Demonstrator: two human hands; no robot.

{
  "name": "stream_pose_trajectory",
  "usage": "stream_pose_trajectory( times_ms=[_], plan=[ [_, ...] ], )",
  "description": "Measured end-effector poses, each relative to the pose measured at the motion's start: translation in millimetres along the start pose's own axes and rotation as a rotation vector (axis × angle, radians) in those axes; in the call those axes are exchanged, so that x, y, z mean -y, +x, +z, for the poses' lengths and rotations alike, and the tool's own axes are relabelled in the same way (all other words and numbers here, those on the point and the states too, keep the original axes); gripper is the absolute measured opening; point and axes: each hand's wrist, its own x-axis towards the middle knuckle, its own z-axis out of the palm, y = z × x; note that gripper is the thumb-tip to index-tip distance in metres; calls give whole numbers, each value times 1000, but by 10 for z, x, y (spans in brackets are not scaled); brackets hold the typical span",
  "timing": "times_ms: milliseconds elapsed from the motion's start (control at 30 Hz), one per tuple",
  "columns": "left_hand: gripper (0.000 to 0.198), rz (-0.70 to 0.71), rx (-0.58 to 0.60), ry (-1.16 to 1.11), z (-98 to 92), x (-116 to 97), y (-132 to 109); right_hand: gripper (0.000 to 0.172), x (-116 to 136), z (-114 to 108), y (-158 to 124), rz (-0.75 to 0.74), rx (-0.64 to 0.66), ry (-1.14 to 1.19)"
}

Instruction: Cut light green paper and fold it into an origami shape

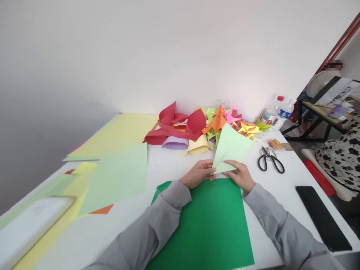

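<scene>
A pale green sheet of paper, with a crease near its lower corner, is held up off the table between both hands. My left hand pinches its lower left corner, fingers behind and thumb in front. On the lower right edge, my right hand grips the same sheet between thumb and fingers. Below them a dark green sheet lies flat on the white table, partly covered by my left sleeve. Folded paper shapes, among them an orange one and a yellow star, are heaped just beyond the held sheet.
Black-handled scissors and a black phone lie to the right. Two bottles stand at the back right. Red rolled paper is against the wall. Leftward are yellow sheets, a light green sheet and a white box. Another person's patterned clothing shows far right.
</scene>
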Motion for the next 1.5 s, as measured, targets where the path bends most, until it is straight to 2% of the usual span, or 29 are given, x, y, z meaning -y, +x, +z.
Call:
stream_pose_trajectory(
  times_ms=[167,267,333,400,467,533,600,667,733,767,833,933,1033,1167,1300,1433,1500],
  plan=[
    [35,-20,-19,22,-20,15,12,18,-31,-42,4,35,11,21],
    [36,-47,-49,13,-2,1,4,21,-38,-57,-8,77,-37,-7],
    [35,-58,-66,-20,10,-23,-7,40,-27,-51,-5,84,-147,22],
    [32,-59,-74,-83,14,-52,-18,73,1,-29,10,80,-243,176],
    [30,-46,-68,-144,5,-75,-24,101,39,2,24,99,-256,326],
    [29,-50,-65,-171,-12,-88,-26,112,67,31,15,132,-278,367],
    [31,-68,-71,-161,-29,-91,-24,113,65,46,-29,136,-281,332],
    [36,-87,-83,-129,-40,-90,-23,109,33,43,-97,113,-301,176],
    [41,-97,-84,-101,-43,-92,-25,96,-2,24,-156,80,-322,-37],
    [43,-100,-80,-90,-43,-94,-27,83,-10,11,-172,61,-290,-111],
    [46,-109,-53,-66,-44,-98,-35,50,5,-15,-171,43,-102,-162],
    [48,-120,-1,-16,-52,-98,-45,17,81,-36,-119,14,28,-79],
    [45,-97,43,46,-52,-95,-52,10,157,-20,-77,63,23,-11],
    [39,-55,61,123,-10,-108,-59,10,206,43,-55,219,-130,51],
    [38,-67,42,182,53,-108,-51,26,217,115,-27,401,-255,172],
    [33,-61,-29,201,95,-93,-36,63,242,185,15,428,-338,271],
    [33,-63,-44,184,102,-99,-39,89,267,212,36,401,-403,360]
  ],
)
